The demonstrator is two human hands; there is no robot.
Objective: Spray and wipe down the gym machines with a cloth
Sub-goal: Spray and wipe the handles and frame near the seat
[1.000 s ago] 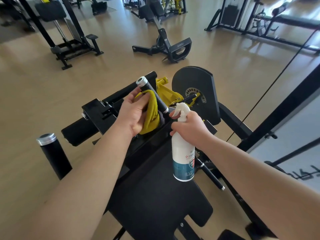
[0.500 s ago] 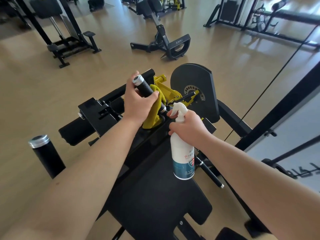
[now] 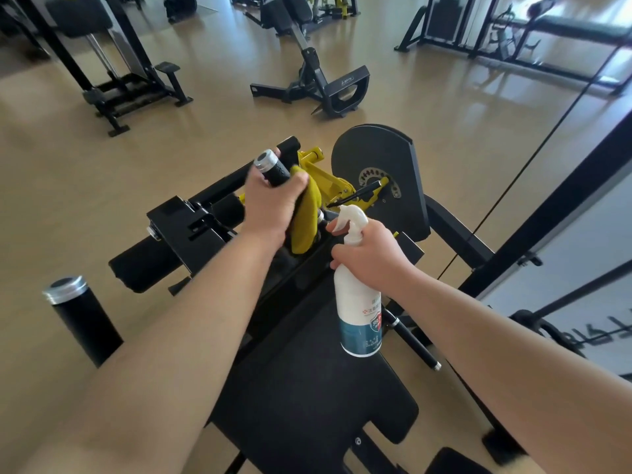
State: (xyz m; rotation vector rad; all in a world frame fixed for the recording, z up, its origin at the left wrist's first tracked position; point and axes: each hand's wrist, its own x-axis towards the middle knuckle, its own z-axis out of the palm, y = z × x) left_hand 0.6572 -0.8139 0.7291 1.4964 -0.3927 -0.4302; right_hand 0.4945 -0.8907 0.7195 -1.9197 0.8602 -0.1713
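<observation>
A black gym machine with a padded seat (image 3: 307, 388) and yellow pivot parts (image 3: 328, 181) stands right below me. My left hand (image 3: 270, 203) grips its black handle grip (image 3: 272, 169) near the silver-capped end, with a yellow cloth (image 3: 305, 220) held against the handle and hanging down under the hand. My right hand (image 3: 372, 258) holds a white spray bottle (image 3: 357, 313) by the neck, upright over the seat, nozzle pointing left toward the cloth.
A second handle (image 3: 77, 316) with a silver cap sticks up at the left. A black round cover plate (image 3: 379, 169) is behind the cloth. Other machines (image 3: 321, 77) stand on the wooden floor farther off. A black frame post (image 3: 547, 217) and cable rise at the right.
My left hand has slid with the cloth up the handle toward its capped end. The bottle in my right hand has barely moved.
</observation>
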